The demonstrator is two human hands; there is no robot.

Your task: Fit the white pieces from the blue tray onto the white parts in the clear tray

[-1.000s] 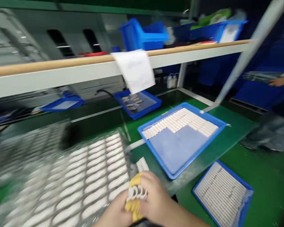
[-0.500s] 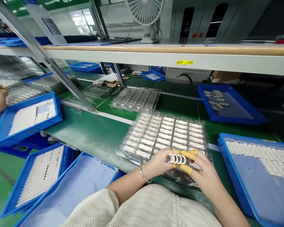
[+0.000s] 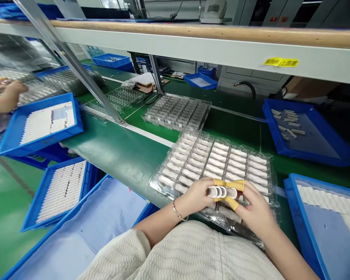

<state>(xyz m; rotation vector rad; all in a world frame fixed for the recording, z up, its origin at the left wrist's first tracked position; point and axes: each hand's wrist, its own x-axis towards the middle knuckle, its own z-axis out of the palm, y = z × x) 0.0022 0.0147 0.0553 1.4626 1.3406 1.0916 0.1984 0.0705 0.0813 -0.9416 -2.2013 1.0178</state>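
Note:
Several short white tubes are held in a row in front of me, their rounded ends facing my body. My left hand is closed round the left part of the row. Yellow finger covers show on both hands. At the right end, my right hand pinches a tube that stands slightly apart from the others. Directly beneath both hands lies a clear plastic compartment tray, with white pieces lying in columns of its pockets. My hands hide part of its near rows.
To the right stands a blue tray of white pieces; another blue tray holds loose ones. A clear tray stack sits behind. Left are blue bins and a slanted metal post. A co-worker's hands show far left.
The view has tipped downward, so the shelf sits higher. The rightmost tube in my hands has separated slightly from the row. The co-worker's hands show more fully.

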